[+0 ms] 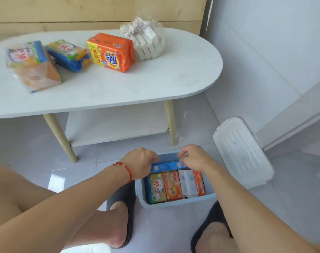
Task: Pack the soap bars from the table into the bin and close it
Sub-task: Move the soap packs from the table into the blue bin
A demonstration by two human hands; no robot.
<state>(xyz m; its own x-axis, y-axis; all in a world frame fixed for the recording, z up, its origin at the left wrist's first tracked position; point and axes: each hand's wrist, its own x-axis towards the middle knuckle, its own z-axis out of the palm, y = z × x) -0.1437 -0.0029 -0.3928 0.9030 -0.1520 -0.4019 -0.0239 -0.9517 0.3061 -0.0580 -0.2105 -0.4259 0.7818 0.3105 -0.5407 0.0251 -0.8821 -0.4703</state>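
Note:
A light blue bin (175, 203) stands open on the floor between my feet. Several wrapped soap bars stand side by side in it. A blue soap pack (166, 166) lies across the bin's far end; my left hand (141, 162) and my right hand (195, 157) both grip it, one at each end. On the white table (155, 79) lie an orange Tide soap pack (112, 52), a blue and yellow pack (69, 54), a clear pack of orange bars (33, 65) and a clear bag of white bars (146, 39).
The bin's translucent white lid (242, 152) lies on the floor to the right of the bin, by the wall. The table has wooden legs (171, 123) and a low shelf (117, 128) just beyond the bin. My feet in dark slippers flank the bin.

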